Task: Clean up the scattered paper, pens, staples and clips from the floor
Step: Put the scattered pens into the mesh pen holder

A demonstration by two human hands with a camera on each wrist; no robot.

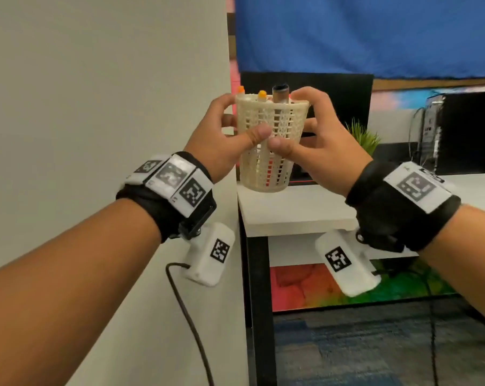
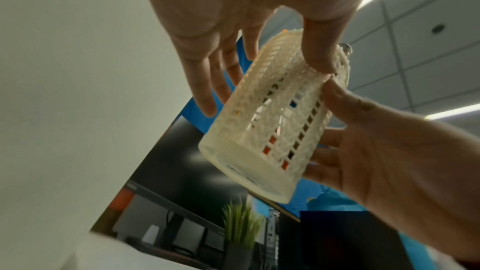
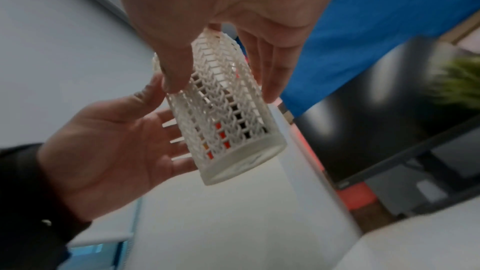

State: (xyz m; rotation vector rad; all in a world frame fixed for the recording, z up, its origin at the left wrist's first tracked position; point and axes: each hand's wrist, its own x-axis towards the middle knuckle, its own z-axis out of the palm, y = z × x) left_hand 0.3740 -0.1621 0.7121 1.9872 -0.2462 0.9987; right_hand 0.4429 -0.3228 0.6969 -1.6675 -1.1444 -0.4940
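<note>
We are holding the pen basket (image 1: 272, 140) with both hands, left grip (image 1: 222, 135) and right grip (image 1: 316, 135) clamped on it, above the bench (image 1: 297, 210) corner.

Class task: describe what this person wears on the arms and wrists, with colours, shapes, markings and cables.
Both forearms are bare, without sleeves. The left wrist band and right wrist band are black, topped by white plates printed with black square codes. A white, code-marked camera box hangs under each wrist, trailing a thin black cable.
</note>
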